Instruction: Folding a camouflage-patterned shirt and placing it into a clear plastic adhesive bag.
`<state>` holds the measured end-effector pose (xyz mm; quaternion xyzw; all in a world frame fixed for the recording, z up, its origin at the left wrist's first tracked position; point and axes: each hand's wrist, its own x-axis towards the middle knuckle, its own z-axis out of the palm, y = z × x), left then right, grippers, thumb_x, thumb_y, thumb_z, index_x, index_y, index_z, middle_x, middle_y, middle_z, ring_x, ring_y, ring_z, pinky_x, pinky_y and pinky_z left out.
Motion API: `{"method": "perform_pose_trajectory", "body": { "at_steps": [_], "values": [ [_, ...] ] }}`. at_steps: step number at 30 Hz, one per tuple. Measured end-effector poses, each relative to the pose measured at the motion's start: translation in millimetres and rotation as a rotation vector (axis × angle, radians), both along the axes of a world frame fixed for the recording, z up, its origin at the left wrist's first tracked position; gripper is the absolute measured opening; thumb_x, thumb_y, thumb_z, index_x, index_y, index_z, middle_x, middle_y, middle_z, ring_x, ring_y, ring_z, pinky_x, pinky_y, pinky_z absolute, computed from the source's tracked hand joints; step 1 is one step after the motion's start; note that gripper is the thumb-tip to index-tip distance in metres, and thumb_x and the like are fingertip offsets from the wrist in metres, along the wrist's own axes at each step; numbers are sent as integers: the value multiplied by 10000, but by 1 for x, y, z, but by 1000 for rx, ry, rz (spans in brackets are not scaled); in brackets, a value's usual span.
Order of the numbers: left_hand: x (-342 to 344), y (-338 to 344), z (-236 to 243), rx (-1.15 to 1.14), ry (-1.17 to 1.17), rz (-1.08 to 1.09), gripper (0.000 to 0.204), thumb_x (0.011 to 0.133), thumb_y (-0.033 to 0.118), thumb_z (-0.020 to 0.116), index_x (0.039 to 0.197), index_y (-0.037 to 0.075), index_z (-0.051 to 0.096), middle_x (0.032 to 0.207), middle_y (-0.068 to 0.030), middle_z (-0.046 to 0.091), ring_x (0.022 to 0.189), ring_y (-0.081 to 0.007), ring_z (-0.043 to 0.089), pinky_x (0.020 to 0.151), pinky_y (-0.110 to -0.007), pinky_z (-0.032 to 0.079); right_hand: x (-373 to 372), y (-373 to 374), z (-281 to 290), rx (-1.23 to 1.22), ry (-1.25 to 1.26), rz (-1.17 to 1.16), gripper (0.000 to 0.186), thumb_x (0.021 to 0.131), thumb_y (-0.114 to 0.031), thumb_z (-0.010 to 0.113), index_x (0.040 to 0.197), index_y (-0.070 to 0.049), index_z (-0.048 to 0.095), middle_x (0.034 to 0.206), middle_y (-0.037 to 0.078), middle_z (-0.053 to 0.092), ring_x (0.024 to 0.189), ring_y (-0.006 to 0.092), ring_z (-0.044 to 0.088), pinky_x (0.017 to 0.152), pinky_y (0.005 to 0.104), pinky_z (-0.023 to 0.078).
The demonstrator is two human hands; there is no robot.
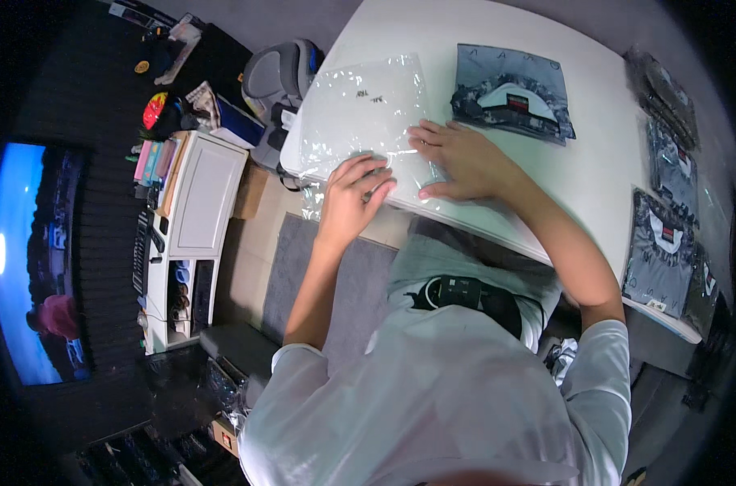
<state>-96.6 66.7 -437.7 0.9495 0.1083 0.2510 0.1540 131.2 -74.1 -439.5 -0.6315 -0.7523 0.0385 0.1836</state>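
A clear plastic bag (360,113) with small dark print lies flat on the white table, its near end hanging past the table's edge. My left hand (353,194) rests on the bag's near part, fingers spread and slightly bent. On the bag's right side lies my right hand (457,162), its fingers stretched out and apart. Neither hand grips anything that I can see. Beyond my right hand is a folded grey and black patterned shirt (514,93) with a pale collar and a dark neck label.
Several folded shirts in clear bags (663,243) lie along the right end of the white table (595,178). A grey padded seat (279,73) stands at the table's far left. Further left are a white cabinet (210,194) and a lit television (40,259).
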Motion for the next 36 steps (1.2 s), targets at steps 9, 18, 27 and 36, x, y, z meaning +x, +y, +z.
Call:
{"method": "perform_pose_trajectory", "body": {
  "at_steps": [9,18,27,36],
  "values": [
    [-13,-29,-1,59,115,47,497,778,264,792,1255,169,690,1397,-60,590,1386,-328,452,1127,-538,364,-1,-4,5,-57,-25,36,1061,683,-738,684,1475,-67,467,1598,180,319,1498,333,260,1204,545,224],
    [-31,-3,31,-506,-315,240,218,919,69,689,1126,7,721,1077,-148,740,949,-262,736,833,-369,591,6,-1,20,98,472,-51,1088,674,-312,881,1567,-119,293,1616,156,302,1484,332,306,1199,431,285],
    [-10,-24,56,-1060,-448,308,414,1040,317,557,1246,-36,628,1103,-175,724,927,-235,734,758,-310,586,-11,6,21,758,368,-207,602,813,-194,796,1354,-103,548,1521,159,445,1405,367,415,1088,414,418],
    [29,-60,37,-1134,-419,203,420,1053,299,542,1246,-63,635,1146,-146,714,999,-178,692,828,-271,539,-18,2,14,536,671,-207,185,803,-192,809,905,-85,699,926,45,710,820,199,642,689,303,508]
  ]
}}
